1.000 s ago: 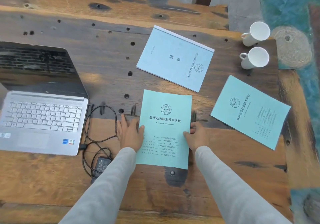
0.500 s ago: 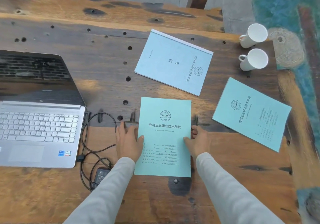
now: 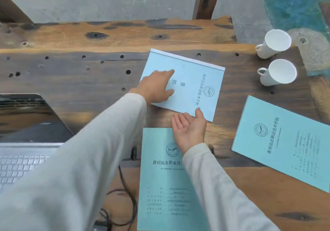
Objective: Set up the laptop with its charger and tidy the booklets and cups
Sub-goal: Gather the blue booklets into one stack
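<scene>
Status: laptop (image 3: 26, 141) sits open at the left of the worktop (image 3: 80, 87), cable (image 3: 128, 195) trailing from its right side toward the charger brick (image 3: 100, 225) at the near edge. Can't tell from here if it's plugged in at either end, so I'd call that part probably done, unconfirmed.

Booklets: not stacked yet. Green booklet (image 3: 160, 186) lies squared up, near centre. Blue booklet (image 3: 189, 87) lies skewed just beyond it. Second green booklet (image 3: 282, 141) lies at the right, angled, well apart from the others.

My left hand (image 3: 155, 86) lies flat on the blue booklet's left part, grip wide, fingers spread, pinning not gripping. My right hand (image 3: 189, 128) is palm up, grip wide and empty, fingertips at the blue booklet's near edge; looks set to slide under and lift.

Two white cups (image 3: 275, 59) stand at the far right, close together, untouched.

Left: gather three booklets into one pile, then the cups.
</scene>
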A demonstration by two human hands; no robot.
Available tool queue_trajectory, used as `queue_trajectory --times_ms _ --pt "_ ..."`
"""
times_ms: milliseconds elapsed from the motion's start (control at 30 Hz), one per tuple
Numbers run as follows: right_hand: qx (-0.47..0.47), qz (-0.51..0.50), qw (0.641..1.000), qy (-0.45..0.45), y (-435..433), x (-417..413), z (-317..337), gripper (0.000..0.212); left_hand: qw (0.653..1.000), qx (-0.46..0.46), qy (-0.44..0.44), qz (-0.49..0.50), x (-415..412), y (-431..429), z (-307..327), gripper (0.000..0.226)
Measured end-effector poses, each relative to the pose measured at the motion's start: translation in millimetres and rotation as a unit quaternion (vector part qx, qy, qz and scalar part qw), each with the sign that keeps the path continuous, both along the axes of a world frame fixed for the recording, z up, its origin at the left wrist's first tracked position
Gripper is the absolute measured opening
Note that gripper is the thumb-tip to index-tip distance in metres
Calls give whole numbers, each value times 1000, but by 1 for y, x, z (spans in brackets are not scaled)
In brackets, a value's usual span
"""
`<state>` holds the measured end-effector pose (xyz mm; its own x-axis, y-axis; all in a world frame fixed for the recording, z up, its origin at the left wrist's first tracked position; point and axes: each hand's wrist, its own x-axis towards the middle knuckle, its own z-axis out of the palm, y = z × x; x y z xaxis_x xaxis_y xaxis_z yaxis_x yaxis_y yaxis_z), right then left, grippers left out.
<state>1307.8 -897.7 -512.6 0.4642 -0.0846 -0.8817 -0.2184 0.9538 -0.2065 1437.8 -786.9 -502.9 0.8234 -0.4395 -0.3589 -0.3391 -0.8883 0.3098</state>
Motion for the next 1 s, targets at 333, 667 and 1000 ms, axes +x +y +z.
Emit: queue_trajectory --times_ms 333,667,1000 --pt "45 -122 991 36 22 13 -27 71 991 107 7 -83 95 -60 -32 75" --pt "13 -91 993 74 20 12 -36 54 991 38 -123 -42 96 -66 -12 49" --pt "-73 16 997 -30 18 16 -28 70 952 -193 -230 -54 -2 0 79 39"
